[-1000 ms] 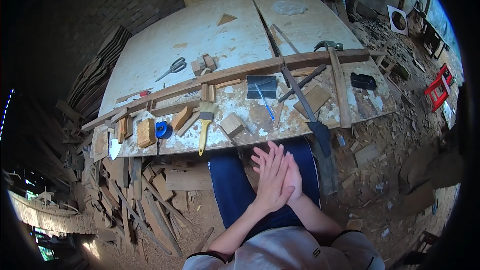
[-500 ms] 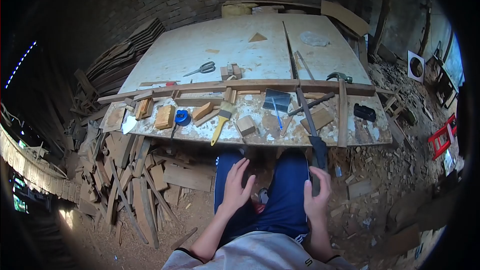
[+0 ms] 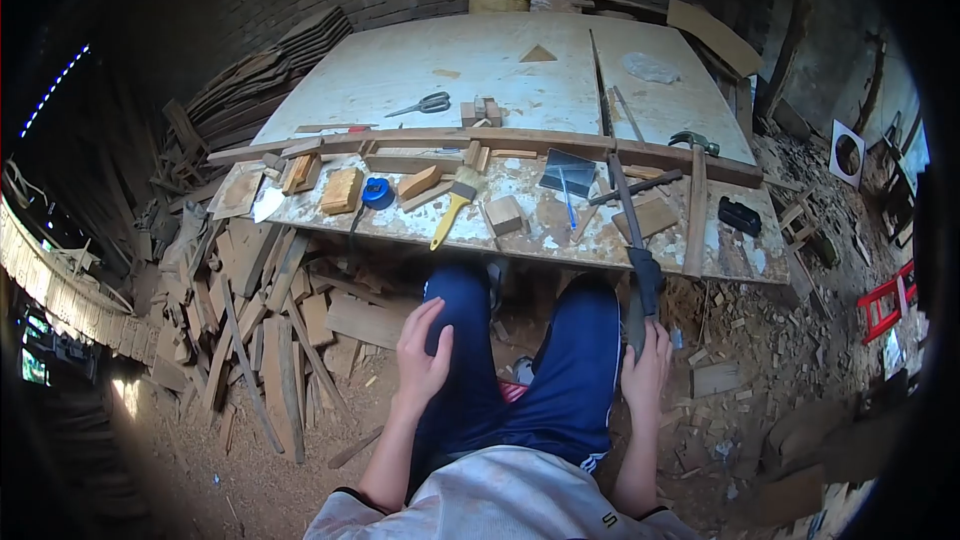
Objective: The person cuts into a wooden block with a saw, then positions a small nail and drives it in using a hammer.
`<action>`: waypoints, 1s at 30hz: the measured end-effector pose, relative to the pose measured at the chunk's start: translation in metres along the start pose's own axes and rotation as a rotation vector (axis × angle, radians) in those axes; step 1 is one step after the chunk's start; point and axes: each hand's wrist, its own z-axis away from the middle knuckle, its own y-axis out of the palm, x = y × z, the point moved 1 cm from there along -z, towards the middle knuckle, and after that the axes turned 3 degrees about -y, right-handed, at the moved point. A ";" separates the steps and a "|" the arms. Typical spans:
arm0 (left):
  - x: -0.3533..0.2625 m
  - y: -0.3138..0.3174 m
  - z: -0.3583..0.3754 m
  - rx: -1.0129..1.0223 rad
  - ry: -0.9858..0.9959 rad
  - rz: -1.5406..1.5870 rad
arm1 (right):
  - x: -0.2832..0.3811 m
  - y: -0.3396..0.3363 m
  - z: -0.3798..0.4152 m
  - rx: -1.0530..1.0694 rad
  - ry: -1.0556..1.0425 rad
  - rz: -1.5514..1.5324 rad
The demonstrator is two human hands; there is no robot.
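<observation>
Head view: I see the left hand (image 3: 422, 355) at lower centre, fingers spread, holding nothing; the right hand (image 3: 647, 372), loosely open, points up near the long dark bar with a black-wrapped handle (image 3: 629, 210), contact unclear. Beyond, mid-frame, a yellow-handled bristle brush (image 3: 454, 215) lies on the worn wooden bench (image 3: 400, 65).

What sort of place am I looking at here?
Probably a small, rough woodworking shop: a claw hammer and a paintbrush lie on a worn workbench, and a heap of wood offcuts covers the floor beside it.
</observation>
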 end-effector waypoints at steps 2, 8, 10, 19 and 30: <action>-0.004 -0.004 -0.002 -0.020 0.002 0.007 | 0.001 0.000 0.000 0.011 -0.002 -0.005; -0.017 -0.004 0.001 -0.058 0.013 0.028 | 0.000 0.000 0.000 0.026 -0.023 -0.025; -0.020 -0.001 0.004 -0.046 0.014 0.050 | 0.000 0.000 0.000 0.028 -0.014 -0.041; -0.024 0.002 -0.002 -0.024 0.055 0.082 | -0.003 0.002 0.001 -0.016 0.003 -0.046; -0.013 0.013 -0.009 0.000 0.043 0.094 | -0.002 0.003 -0.002 -0.030 0.005 -0.065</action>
